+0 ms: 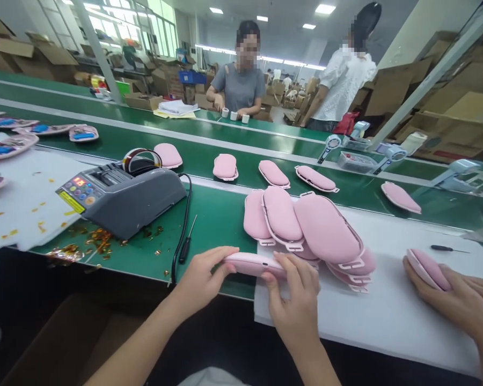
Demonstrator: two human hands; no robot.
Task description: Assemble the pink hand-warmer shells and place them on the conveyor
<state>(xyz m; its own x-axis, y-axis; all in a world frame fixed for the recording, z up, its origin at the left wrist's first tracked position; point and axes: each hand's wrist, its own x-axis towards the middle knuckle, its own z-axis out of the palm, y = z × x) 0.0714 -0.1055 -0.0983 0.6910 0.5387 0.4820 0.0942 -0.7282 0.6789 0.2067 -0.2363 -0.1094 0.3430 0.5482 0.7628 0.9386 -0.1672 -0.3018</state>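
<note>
A pink oval case (251,265) is held edge-on between both my hands, above the table's front edge; a small dark slot shows in its rim. My left hand (203,276) pinches its left end with thumb and fingers. At the right end, my right hand (295,281) grips it the same way. Just beyond my hands lies a pile of pink cases (328,228), overlapping on a white sheet, some with pale loops at their ends. A screwdriver (185,249) with a black handle lies left of them on the green table.
A grey tape dispenser (132,198) with its cable and amber tape scraps stands at left. Pink cases sit on the green conveyor (241,201). At right, a neighbour's hands (454,300) hold another case near a second screwdriver (445,249). Two people (241,86) are across the line.
</note>
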